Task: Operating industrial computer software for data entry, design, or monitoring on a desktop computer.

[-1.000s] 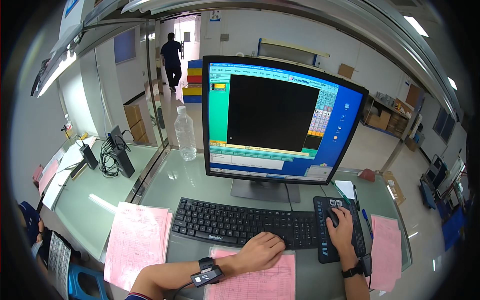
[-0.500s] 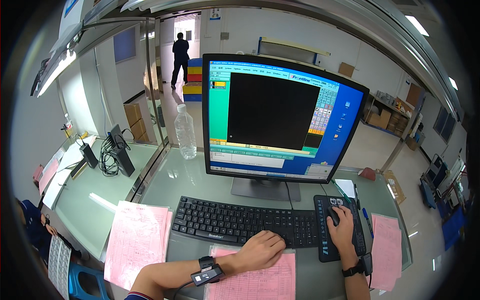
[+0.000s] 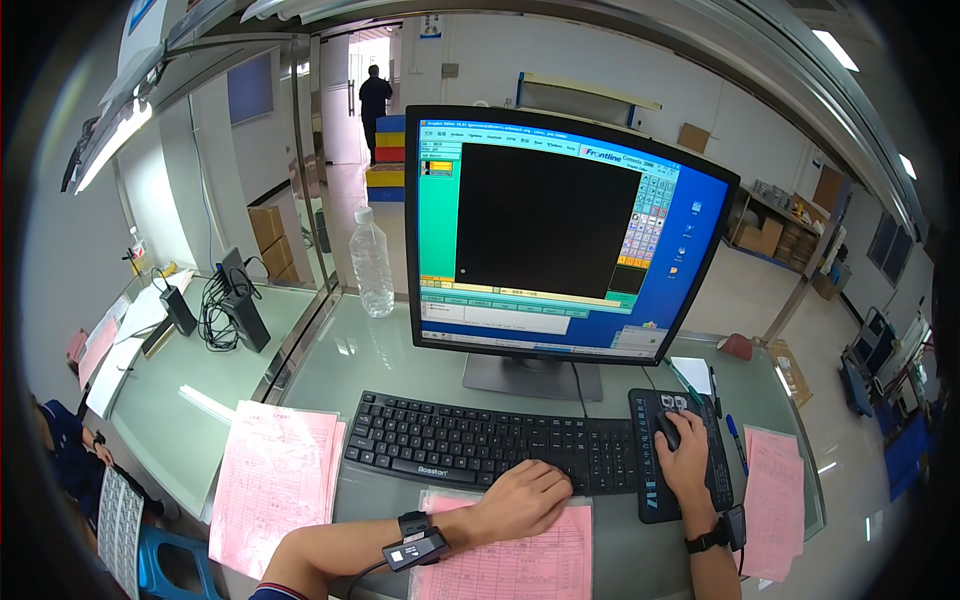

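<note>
Right hand [image 3: 684, 455]: fingers slightly parted, draped over a black mouse [image 3: 667, 430] and holding it; mouse on the upper half of a dark mouse pad [image 3: 660, 505].

Left hand [image 3: 525, 500]: fingers side by side, bent; from where I stand, I cannot tell whether the tips press anything. Lies at the near edge of a black keyboard [image 3: 440, 435], over the top of a pink sheet [image 3: 510, 565].

Wrists: one black band each.

Right of the pad: blue pen [image 3: 738, 445]; pink papers [image 3: 772, 500].

Left of the keyboard: pink stack [image 3: 265, 485].

Behind the keyboard: black monitor [image 3: 550, 220], lit, mostly dark panel; clear bottle [image 3: 371, 265], upright, to its left.

Far off: person in dark clothes [image 3: 375, 100], near the doorway, beside coloured crates [image 3: 386, 180].
</note>
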The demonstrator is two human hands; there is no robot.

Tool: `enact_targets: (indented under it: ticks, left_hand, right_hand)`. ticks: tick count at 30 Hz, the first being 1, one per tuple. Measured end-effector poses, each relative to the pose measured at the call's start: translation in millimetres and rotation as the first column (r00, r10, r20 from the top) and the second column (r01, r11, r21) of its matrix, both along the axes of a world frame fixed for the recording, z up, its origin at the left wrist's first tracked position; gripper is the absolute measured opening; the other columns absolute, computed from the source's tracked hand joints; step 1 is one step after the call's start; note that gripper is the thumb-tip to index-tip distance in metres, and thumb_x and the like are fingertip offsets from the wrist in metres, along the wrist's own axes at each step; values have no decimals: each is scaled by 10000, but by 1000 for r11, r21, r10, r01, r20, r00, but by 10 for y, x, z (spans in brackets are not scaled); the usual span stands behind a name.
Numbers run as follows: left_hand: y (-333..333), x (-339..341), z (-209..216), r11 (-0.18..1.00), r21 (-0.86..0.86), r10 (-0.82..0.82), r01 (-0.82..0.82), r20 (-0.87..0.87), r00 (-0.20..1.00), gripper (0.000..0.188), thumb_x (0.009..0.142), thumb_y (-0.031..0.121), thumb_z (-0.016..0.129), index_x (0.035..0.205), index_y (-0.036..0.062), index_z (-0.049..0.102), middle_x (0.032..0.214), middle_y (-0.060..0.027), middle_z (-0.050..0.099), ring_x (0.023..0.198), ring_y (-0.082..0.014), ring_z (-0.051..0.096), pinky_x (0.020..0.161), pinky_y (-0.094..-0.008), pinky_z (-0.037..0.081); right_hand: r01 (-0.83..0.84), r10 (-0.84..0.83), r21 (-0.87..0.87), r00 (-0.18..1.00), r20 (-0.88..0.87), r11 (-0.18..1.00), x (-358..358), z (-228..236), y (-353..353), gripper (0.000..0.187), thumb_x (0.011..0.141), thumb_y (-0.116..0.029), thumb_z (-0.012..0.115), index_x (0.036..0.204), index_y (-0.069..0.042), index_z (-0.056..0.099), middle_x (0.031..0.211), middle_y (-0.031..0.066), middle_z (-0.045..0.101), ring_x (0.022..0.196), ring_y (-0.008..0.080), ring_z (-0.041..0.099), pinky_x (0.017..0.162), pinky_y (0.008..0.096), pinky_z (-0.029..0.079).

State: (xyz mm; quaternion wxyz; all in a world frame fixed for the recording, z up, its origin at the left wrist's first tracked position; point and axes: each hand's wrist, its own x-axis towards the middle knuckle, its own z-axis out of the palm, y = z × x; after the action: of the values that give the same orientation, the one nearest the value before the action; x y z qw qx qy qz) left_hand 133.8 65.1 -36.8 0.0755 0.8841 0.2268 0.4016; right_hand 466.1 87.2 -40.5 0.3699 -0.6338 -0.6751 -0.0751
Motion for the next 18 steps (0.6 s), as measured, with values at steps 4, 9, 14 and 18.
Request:
enact_targets:
  ticks: [4,9,14,18]
  left_hand:
    - [4,1,2,1000,3,2,-2,2,1000,116,880,79,740,967,43,674,1005,-71,713,925,-248,674,870,-359,533]
    - [0,2,11,1000,12,1,-1,11,1000,120,877,78,742,969,41,675,1002,-75,712,923,-250,674,869,-361,535]
    - [-2,-1,-4,1000,0,-8,8,4,1000,120,895,93,723,982,42,658,1014,-82,702,948,-261,668,885,-374,528]
    - [0,2,9,1000,7,0,0,7,1000,124,877,80,743,973,41,676,1007,-76,713,927,-251,674,874,-363,537]
  right_hand:
    - [1,-1,-10,1000,-4,1000,-1,3,1,396,880,-142,771,1251,-12,722,1316,223,628,1219,426,602,1069,485,490]
    - [-8,8,3,1000,8,1000,17,-14,1,398,882,-143,771,1256,-14,720,1317,226,627,1215,430,603,1068,490,489]
    - [-4,4,-5,1000,-7,1000,6,-1,4,405,883,-146,770,1262,-12,716,1321,232,626,1218,434,603,1071,495,487]
    - [-1,1,-9,1000,-8,1000,13,-11,5,409,885,-148,769,1264,-7,713,1323,236,626,1222,437,602,1073,496,486]
